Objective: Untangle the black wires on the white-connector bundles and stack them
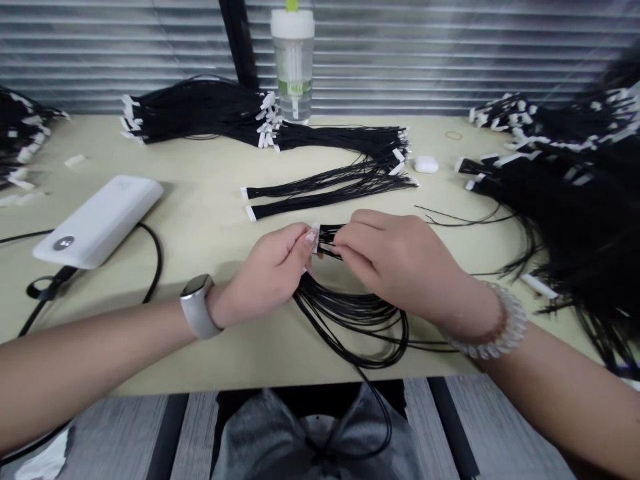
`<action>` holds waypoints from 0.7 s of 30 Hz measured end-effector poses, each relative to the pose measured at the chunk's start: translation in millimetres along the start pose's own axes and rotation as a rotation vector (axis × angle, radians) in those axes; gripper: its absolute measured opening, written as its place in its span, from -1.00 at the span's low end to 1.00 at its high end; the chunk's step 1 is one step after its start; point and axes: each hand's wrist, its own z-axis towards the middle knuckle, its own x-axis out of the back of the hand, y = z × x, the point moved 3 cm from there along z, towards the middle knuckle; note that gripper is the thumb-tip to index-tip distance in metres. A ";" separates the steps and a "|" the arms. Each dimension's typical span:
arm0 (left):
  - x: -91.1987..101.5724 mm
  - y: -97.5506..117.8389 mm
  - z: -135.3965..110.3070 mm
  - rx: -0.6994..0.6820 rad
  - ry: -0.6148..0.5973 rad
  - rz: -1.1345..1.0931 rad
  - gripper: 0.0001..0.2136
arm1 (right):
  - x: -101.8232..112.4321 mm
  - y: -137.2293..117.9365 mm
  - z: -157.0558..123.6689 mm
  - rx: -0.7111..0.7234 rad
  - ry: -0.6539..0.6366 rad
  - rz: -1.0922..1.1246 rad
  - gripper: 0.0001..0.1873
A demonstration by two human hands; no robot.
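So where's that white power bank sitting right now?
In the head view, the white power bank lies on the table at the left, beyond the left hand, with a black cable beside it.

Both hands point(340, 257) pinch black wires point(350, 310).

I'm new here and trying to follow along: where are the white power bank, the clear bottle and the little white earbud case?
white power bank point(100, 220), head view, middle of its top face
clear bottle point(293, 67), head view, its body
earbud case point(426, 164), head view, its top
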 end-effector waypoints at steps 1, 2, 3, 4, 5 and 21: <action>0.0 -0.3 -0.3 0.005 -0.007 0.007 -0.67 | -0.5 -0.7 -0.3 0.011 0.000 -0.012 -0.77; 0.1 -0.6 -0.6 0.008 -0.016 0.013 -0.67 | -0.8 -1.3 -0.7 0.019 0.004 -0.020 -0.78; 0.2 -0.8 -0.9 0.011 -0.022 0.016 -0.67 | -1.1 -1.6 -1.1 0.024 0.009 -0.024 -0.78; 0.2 -1.0 -1.0 0.015 -0.028 0.018 -0.66 | -1.5 -1.9 -1.5 0.025 0.012 -0.027 -0.78; 0.3 -1.1 -1.1 0.016 -0.032 0.019 -0.66 | -1.9 -2.1 -2.0 0.026 0.015 -0.028 -0.78; 2.1 -1.9 -3.4 0.070 0.094 -0.022 -0.67 | 5.9 6.1 -6.8 -0.017 0.222 -0.120 -0.69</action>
